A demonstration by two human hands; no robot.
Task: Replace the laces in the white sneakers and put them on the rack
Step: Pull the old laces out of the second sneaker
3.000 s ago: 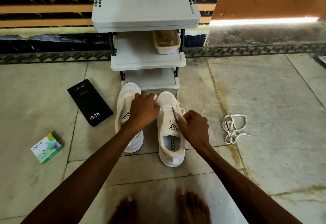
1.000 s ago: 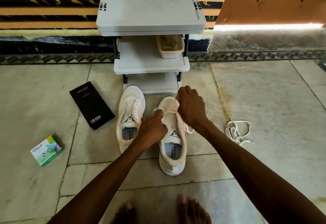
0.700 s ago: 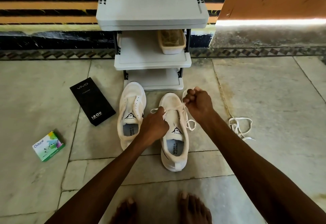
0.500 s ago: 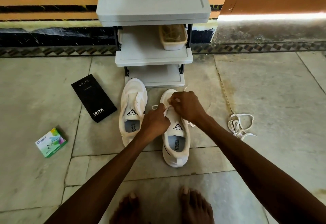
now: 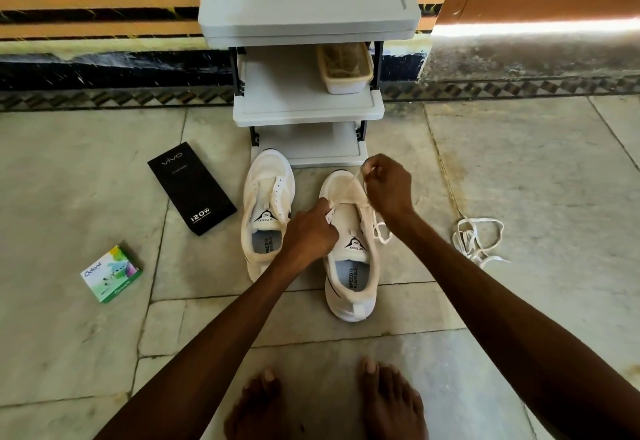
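Holds lace (image 5: 352, 184) taut over sneaker (image 5: 353, 266), pinching it in right hand (image 5: 388, 190) fingers above the toe and in curled left hand (image 5: 308, 231) fingers at the eyelets.

Stone-tile floor (image 5: 519, 169), stained along several joints. A grey rack (image 5: 308, 113) stands at its far edge, against the wall base, with a beige tub (image 5: 346, 68) on the middle shelf. Left sneaker (image 5: 266, 179) and right sneaker (image 5: 349, 287) lie side by side just before the rack, toes toward it. Left of them lie a black box (image 5: 192, 188) and, nearer the left edge, a green-and-white box (image 5: 111, 274). A loose lace (image 5: 478, 238) lies to the right. Two bare feet (image 5: 391, 401) stand at the near edge.
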